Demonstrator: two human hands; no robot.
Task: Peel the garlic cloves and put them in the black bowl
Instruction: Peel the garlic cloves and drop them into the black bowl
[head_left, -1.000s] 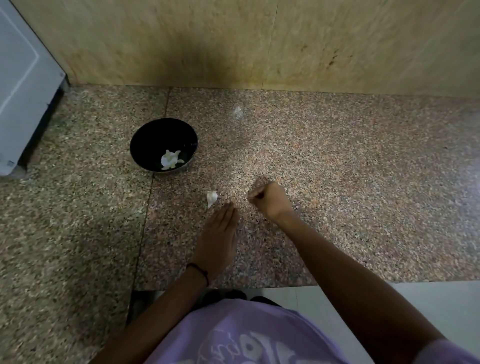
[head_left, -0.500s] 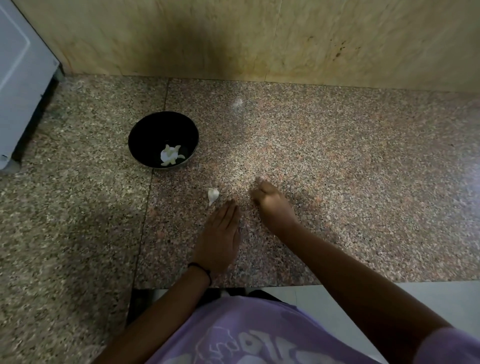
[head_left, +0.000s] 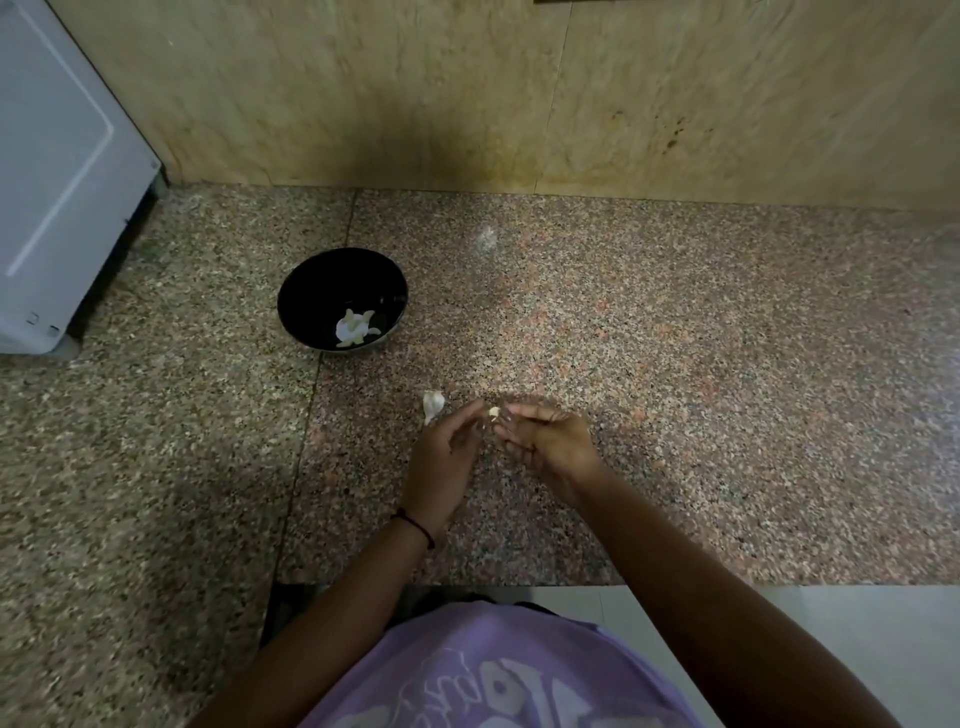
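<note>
Garlic clove (head_left: 494, 412) sits pinched in your right hand (head_left: 550, 441); your left hand (head_left: 441, 457), fingers loosely straight, is just beside it.

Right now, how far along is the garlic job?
Done: pale garlic pieces lie in the black bowl. In hand: the right hand pinches a small clove, the left hand open beside it. Left: that clove must reach the bowl; a white piece on the counter, clove or skin unclear.

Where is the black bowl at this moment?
In the head view, the black bowl stands on the granite counter, beyond and left of the left hand.
</note>
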